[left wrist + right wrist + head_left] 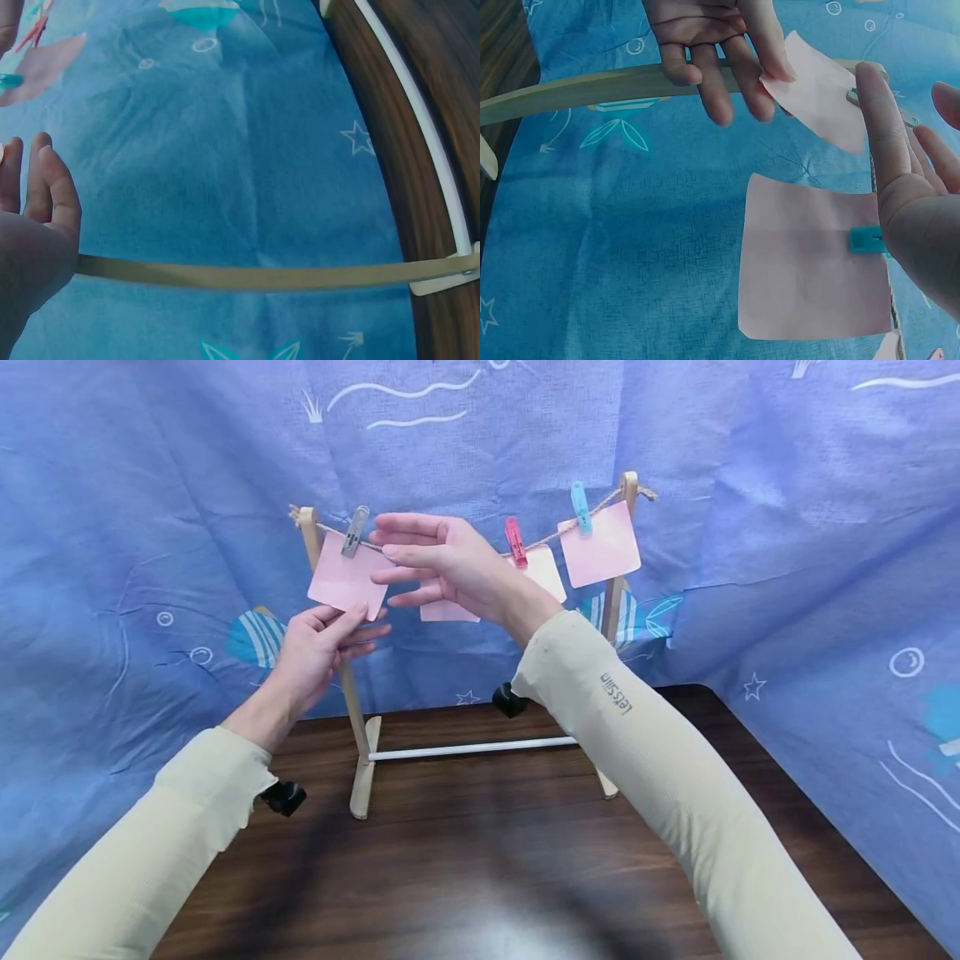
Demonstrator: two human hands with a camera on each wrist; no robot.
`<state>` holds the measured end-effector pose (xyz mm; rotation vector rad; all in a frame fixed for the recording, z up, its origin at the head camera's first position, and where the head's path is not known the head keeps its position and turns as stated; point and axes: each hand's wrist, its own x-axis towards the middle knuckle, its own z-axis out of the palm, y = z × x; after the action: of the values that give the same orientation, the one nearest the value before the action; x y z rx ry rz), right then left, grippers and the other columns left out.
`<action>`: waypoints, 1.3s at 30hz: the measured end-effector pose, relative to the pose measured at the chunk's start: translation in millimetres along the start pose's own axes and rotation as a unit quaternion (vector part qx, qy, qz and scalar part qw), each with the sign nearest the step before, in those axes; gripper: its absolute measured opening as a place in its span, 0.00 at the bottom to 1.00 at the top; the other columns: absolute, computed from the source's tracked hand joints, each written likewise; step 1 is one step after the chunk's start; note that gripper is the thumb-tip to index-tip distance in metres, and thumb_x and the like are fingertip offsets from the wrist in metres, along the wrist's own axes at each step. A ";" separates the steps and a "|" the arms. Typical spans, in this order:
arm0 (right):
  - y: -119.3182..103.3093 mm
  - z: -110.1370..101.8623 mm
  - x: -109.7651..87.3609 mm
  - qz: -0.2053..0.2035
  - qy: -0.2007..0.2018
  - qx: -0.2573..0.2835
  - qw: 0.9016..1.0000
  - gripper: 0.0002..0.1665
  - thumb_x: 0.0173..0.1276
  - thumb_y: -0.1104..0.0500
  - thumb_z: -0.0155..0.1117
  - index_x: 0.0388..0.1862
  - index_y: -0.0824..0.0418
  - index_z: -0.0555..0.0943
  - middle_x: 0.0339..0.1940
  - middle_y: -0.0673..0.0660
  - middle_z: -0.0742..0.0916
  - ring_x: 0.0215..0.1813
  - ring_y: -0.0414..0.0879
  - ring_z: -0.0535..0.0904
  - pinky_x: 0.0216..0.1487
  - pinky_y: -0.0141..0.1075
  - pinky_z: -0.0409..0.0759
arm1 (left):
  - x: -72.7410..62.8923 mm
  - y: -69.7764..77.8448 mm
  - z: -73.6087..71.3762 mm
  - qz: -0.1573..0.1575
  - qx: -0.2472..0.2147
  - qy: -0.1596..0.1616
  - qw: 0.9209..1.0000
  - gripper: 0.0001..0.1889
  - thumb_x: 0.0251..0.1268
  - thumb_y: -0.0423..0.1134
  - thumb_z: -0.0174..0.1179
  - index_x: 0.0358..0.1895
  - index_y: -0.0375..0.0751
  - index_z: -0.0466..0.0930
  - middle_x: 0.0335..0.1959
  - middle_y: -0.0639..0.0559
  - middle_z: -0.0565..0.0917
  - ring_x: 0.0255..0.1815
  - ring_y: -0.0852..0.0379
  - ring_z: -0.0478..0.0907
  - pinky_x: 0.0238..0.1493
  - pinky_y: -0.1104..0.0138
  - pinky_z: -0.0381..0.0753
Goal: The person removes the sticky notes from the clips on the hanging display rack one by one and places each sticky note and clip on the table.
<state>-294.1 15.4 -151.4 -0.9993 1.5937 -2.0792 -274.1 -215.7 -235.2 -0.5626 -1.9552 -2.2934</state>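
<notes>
My left hand (pixel 311 647) pinches the lower edge of a pink paper note (pixel 341 578) between thumb and fingers. A grey clothespin (pixel 355 532) holds this note's top on a twine line (pixel 551 537). To its right my right hand (pixel 457 564) is raised with fingers spread and nothing held. In the right wrist view its fingertips overlap the grey clothespin, and I cannot tell whether they touch. Behind that hand hangs another pink note (pixel 810 262) on a teal clothespin (pixel 866 240), partly hidden in the head view.
Farther right, a red clothespin (pixel 516 542) holds a cream note (pixel 549 575) and a light blue one (pixel 581 507) a pink note (pixel 606 547). The twine spans a wooden stand (pixel 352 714) with a white crossbar (pixel 472 748) on a dark table (pixel 420 860). Blue cloth (pixel 187 485) hangs behind.
</notes>
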 end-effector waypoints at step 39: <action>-7.2 28.9 32.8 0.142 0.099 0.013 0.985 0.35 0.72 0.57 0.69 0.75 0.44 0.70 0.65 0.50 0.81 0.49 0.56 0.88 0.48 0.50 0.87 | -3.8 7.1 -18.5 0.001 0.091 0.015 0.996 0.11 0.69 0.40 0.68 0.48 0.37 0.88 0.42 0.50 0.90 0.43 0.55 0.89 0.39 0.66 0.88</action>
<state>-295.5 -23.6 -130.3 -0.5322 1.6854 -2.0435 -272.7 -235.6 -232.0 -0.5077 -2.1178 -2.0806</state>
